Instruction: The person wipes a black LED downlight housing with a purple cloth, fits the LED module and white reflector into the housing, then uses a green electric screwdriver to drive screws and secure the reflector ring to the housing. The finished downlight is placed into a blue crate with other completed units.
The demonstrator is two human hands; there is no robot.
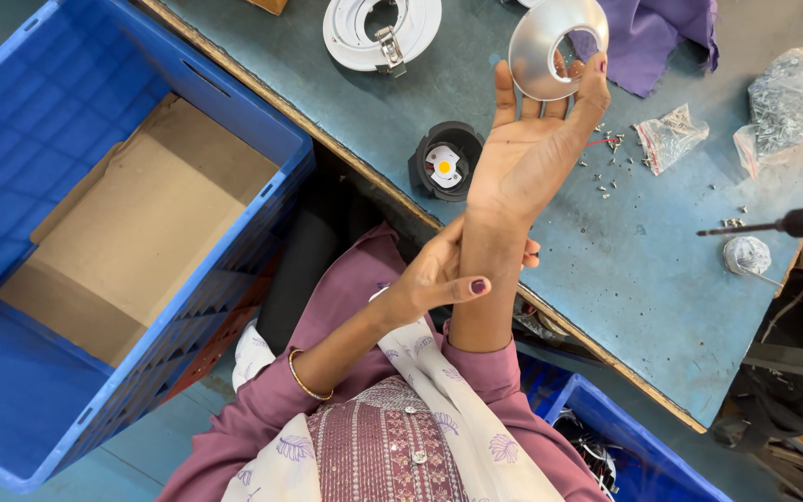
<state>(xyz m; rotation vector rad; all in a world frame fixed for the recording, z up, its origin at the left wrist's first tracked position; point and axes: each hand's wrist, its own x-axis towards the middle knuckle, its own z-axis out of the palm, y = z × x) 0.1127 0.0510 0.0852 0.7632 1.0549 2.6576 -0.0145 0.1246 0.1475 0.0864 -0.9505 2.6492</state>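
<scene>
Across a grey-blue table (662, 279): loose small screws (611, 167), clear plastic bags of hardware (783, 102), a purple cloth (652, 33), a white round lamp ring with a metal clip (381, 30) and a black round lamp housing with a yellow LED chip (446, 162). Raised above that table, palm toward the camera, the right hand (533, 149), fingers upright and close together, pinching a shiny silver cone-shaped metal reflector (555, 42) at the fingertips, thumb on its right rim. Reflector sitting at the very top of the hand, above the palm. Lower down, the left hand (439, 279) wrapped around the right wrist, thumb across the front, probably gripping lightly. At left, a blue plastic crate (39, 121) lined with brown cardboard (132, 232).
</scene>
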